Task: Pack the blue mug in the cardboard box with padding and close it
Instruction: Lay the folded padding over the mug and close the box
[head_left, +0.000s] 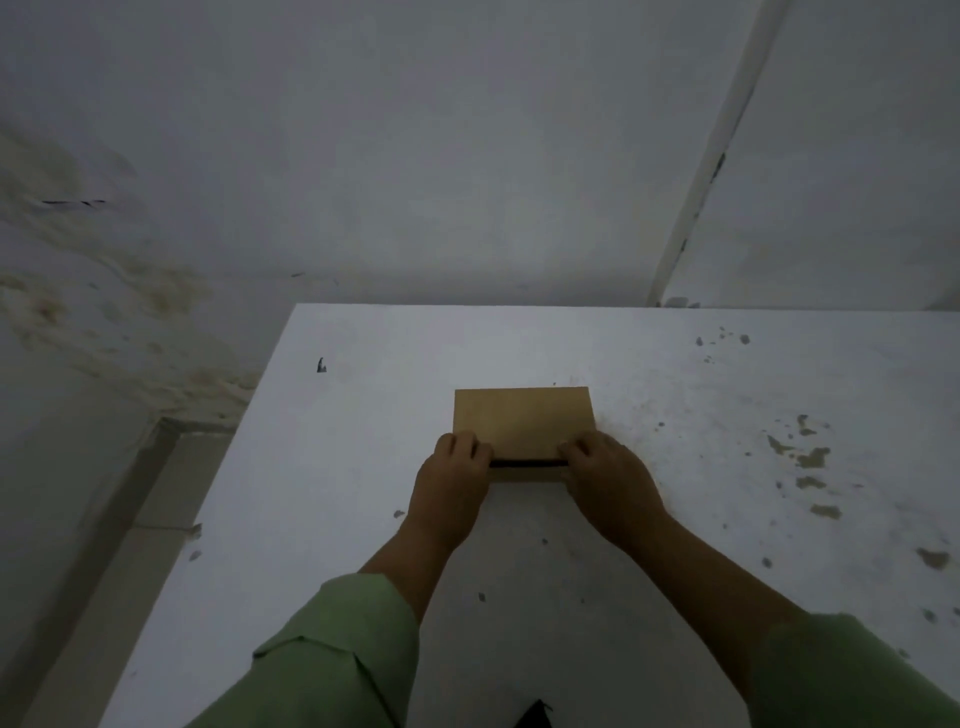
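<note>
Cardboard box (522, 421) sits mid-surface on the white surface (675, 519), lid flap down almost flat; a thin dark gap shows along the near edge between flap and front wall. Left hand (453, 480) is at the near-left corner, fingers curled over the lid edge, grip on the box. Right hand (605, 480) is at the near-right corner, fingers curled over the lid edge likewise, grip on the box. Blue mug not visible; cannot tell whether it's inside. Both forearms come out of green sleeves (343, 649). Surface is chipped and stained on the right side. Grey wall (415, 156) behind, stained on the left.
</note>
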